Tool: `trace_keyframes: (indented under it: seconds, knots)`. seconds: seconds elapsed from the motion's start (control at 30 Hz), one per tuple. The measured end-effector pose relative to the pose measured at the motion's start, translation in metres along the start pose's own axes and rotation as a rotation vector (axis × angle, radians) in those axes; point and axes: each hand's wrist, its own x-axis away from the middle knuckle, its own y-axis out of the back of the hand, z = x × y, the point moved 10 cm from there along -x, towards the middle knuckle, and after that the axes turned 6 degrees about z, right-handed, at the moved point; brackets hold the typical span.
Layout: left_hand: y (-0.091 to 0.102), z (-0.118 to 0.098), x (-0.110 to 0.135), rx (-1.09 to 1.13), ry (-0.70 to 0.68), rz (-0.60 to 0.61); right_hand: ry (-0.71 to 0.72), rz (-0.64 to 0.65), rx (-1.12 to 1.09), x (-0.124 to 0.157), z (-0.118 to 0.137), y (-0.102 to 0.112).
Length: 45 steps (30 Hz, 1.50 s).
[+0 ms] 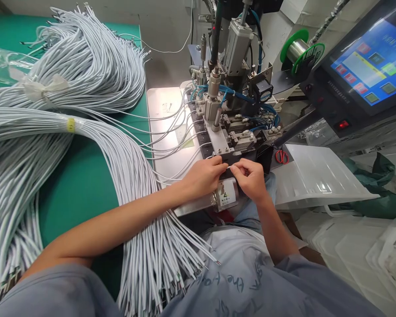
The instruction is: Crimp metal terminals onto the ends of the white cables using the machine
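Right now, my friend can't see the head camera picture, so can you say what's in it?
A person's left hand and right hand pinch what looks like a thin white wire, at the near edge of a metal machine. Bundles of white cables lie on a green table at left; a lit blue screen tilts at upper right.

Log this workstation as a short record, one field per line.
Left hand: pinching a thin white piece, probably a cable end
Right hand: pinching the same piece
Machine: just beyond both hands, white cables running to it
Cable bundle: yellow-banded, on the green table
Spool: green-rimmed, wound with silvery wire
Screen: lit, mostly blue, upper right
Scissors: red-handled, right of the machine
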Motion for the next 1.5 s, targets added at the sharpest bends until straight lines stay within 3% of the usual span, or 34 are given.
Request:
trace_keyframes:
  seconds: [0.1,0.23,0.33,0.43,0.57,0.67,0.83,1.33,1.5]
  knots:
    - [0.0,0.004,0.001,-0.02,0.053,-0.001,0.011,-0.05,-0.028,-0.001,-0.001,0.0]
    - [0.002,0.011,0.001,0.22,0.116,-0.04,0.004,-0.243,-0.077,0.01,-0.002,-0.001]
    - [-0.004,0.012,-0.001,0.282,0.119,0.008,-0.036,-0.296,-0.11,0.016,-0.01,-0.003]
    - [-0.016,0.009,-0.002,0.153,0.094,0.129,-0.093,-0.216,-0.156,0.013,-0.029,-0.004]
    - [-0.041,0.017,0.0,-0.118,0.134,0.379,-0.215,-0.032,-0.247,0.008,-0.066,-0.014]
    - [-0.051,0.022,0.003,-0.202,0.152,0.475,-0.325,-0.039,-0.34,0.01,-0.09,-0.018]
    - [-0.055,0.024,0.005,-0.245,0.153,0.508,-0.396,-0.028,-0.434,0.009,-0.101,-0.03]
    - [-0.06,0.023,0.008,-0.317,0.121,0.572,-0.421,0.173,-0.4,0.0,-0.102,-0.04]
    - [-0.057,0.021,0.006,-0.301,0.097,0.555,-0.431,0.137,-0.399,0.001,-0.104,-0.037]
